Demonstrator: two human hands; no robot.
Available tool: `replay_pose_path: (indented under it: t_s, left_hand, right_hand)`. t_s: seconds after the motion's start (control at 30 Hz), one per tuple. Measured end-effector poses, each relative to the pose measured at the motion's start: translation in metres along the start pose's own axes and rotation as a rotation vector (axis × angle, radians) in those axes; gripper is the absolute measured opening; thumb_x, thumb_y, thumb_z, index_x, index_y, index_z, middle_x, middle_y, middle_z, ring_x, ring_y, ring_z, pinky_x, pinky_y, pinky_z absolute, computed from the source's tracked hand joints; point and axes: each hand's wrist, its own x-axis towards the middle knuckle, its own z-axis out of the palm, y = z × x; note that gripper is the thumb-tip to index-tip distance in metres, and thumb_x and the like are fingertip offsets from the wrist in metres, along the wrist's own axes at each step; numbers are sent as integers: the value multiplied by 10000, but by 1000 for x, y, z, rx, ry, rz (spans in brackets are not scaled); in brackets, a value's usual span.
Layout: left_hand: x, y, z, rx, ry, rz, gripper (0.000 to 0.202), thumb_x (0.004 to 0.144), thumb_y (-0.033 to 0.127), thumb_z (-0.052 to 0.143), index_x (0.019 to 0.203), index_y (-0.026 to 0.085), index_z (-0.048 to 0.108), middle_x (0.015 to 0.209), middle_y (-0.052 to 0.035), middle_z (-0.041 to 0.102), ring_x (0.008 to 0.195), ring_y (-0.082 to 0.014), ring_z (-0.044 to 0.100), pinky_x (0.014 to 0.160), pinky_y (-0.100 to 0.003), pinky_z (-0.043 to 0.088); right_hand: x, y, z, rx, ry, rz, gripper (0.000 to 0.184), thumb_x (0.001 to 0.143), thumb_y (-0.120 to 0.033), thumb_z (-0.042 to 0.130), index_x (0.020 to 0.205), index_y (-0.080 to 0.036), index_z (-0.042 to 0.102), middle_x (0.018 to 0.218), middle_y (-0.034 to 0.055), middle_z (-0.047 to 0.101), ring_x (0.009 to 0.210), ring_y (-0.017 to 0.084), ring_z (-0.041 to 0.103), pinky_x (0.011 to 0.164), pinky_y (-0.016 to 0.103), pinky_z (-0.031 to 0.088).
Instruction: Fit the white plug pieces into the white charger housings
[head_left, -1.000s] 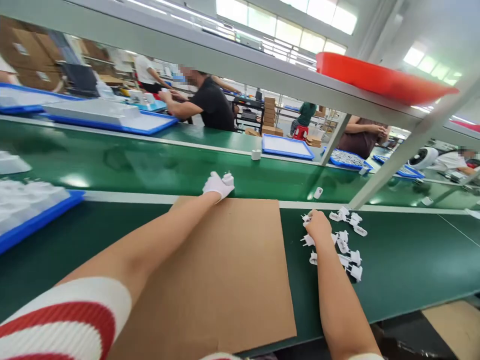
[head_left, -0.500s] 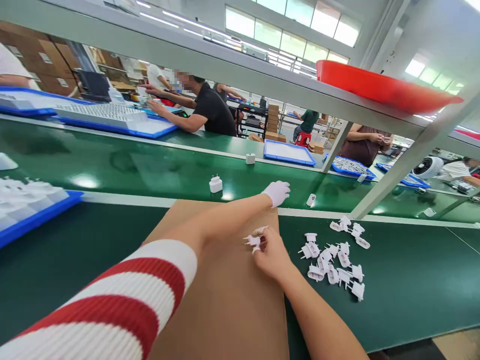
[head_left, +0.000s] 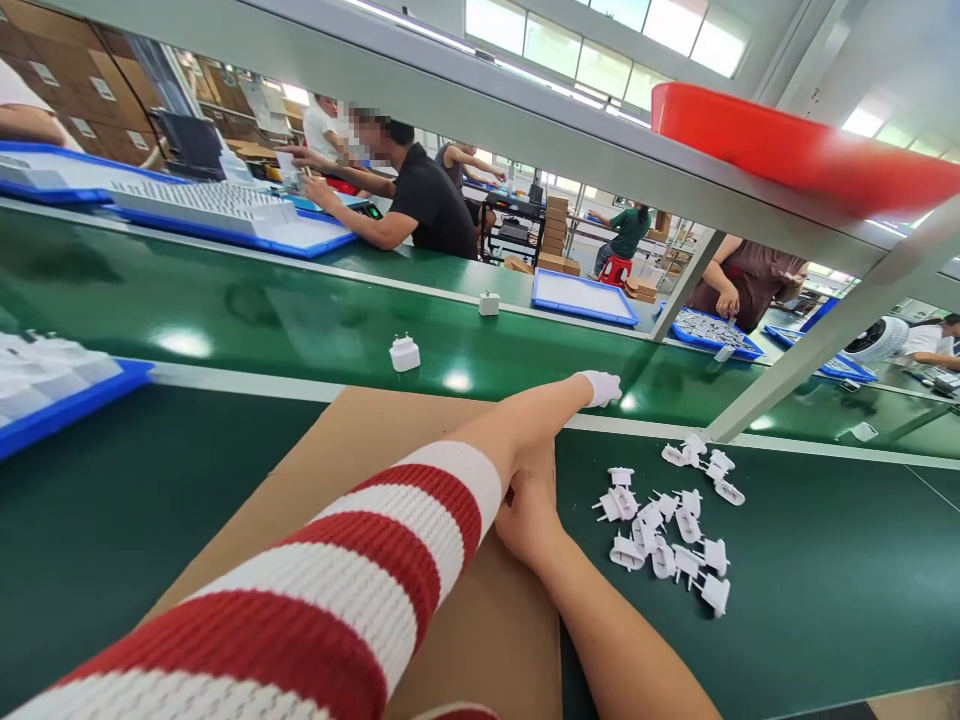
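My left hand (head_left: 601, 388), in a white glove or finger covers, reaches far out over the green conveyor belt (head_left: 330, 340). Its fingers look curled down; what lies under them is hidden. The striped sleeve (head_left: 360, 560) and forearm cross in front of my right hand (head_left: 531, 515). That hand is bare and curled above the brown cardboard sheet (head_left: 480, 640); the forearm covers its fingertips and the white plug head seen there a moment ago. To its right, several white plug heads (head_left: 660, 530) with pins lie loosely on the green tabletop.
Two white chargers stand on the belt, a nearer charger (head_left: 405, 353) and a farther charger (head_left: 489, 303). A blue tray (head_left: 82, 400) of white parts sits at left. A slanted metal post (head_left: 795, 330) and a shelf with a red basin (head_left: 780, 140) frame the right. Co-workers sit across the belt.
My left hand has reached farther right across the belt, over where a small white piece lay. Its forearm now hides my right fingertips. The chargers on the belt have shifted left.
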Motion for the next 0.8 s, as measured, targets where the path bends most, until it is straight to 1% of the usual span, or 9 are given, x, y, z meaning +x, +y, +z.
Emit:
replay_pose_path:
  t_s: [0.07,0.13,0.2,0.23,0.3,0.4,0.53,0.67,0.8]
  left_hand:
    - [-13,0,-9,17,1,-44,383,765,170,777,1142,192,836,1402,-203,645,1144,-353,727,986,-448,591]
    - [-36,-3,-17,18,24,-85,392,802,271,770,1180,187,832,1424,-208,646,1145,-361,730,967,-431,586]
    - [-70,-9,-19,-2,57,-131,423,856,372,709,1216,178,821,1385,-205,689,1131,-357,733,935,-410,581]
    - [-91,-14,-18,-22,61,-164,421,875,410,672,1200,192,825,1287,-174,747,1094,-334,741,906,-378,576]
    - [-137,-25,-11,-104,141,-263,393,875,467,629,1114,241,844,1117,-97,816,1019,-282,743,882,-316,551]
    - [-208,-31,9,-222,185,-351,360,851,512,610,969,268,846,977,-48,829,916,-255,728,837,-298,535]
    - [-275,-9,41,-401,240,-500,288,772,513,687,881,277,812,882,-14,810,842,-239,723,771,-285,534]
    - [-290,18,67,-610,310,-528,362,758,511,727,1032,292,818,1014,6,825,930,-244,750,848,-289,563]
    - [-284,23,80,-750,377,-546,391,769,497,745,1087,280,811,1072,6,822,978,-238,756,943,-298,574]
  right_hand:
    - [4,1,-5,100,6,31,50,824,-186,708,831,-225,739,817,32,741,792,220,687,778,334,568]
    - [9,1,-17,201,91,55,57,815,-277,769,849,-232,774,955,53,784,911,231,719,892,366,586]
    - [16,1,-34,301,235,128,215,747,-402,861,854,-227,797,1043,71,797,981,240,719,947,383,582]
    - [19,2,-43,372,288,191,299,703,-459,894,856,-220,802,1030,74,801,958,237,716,926,381,586]
    - [23,4,-60,573,318,325,423,632,-522,929,883,-206,800,955,63,804,865,211,708,833,351,589]
    - [26,5,-76,829,290,428,484,564,-498,965,903,-204,784,921,52,807,821,185,722,753,298,577]
    - [25,-2,-73,817,261,422,517,553,-499,981,928,-215,767,938,51,810,865,196,749,761,294,580]
    - [23,-9,-61,567,288,289,476,595,-499,963,926,-212,778,955,44,805,876,187,715,818,313,581]
    - [20,-10,-61,497,335,201,447,664,-475,896,1007,-219,769,989,47,805,899,206,729,884,368,606]
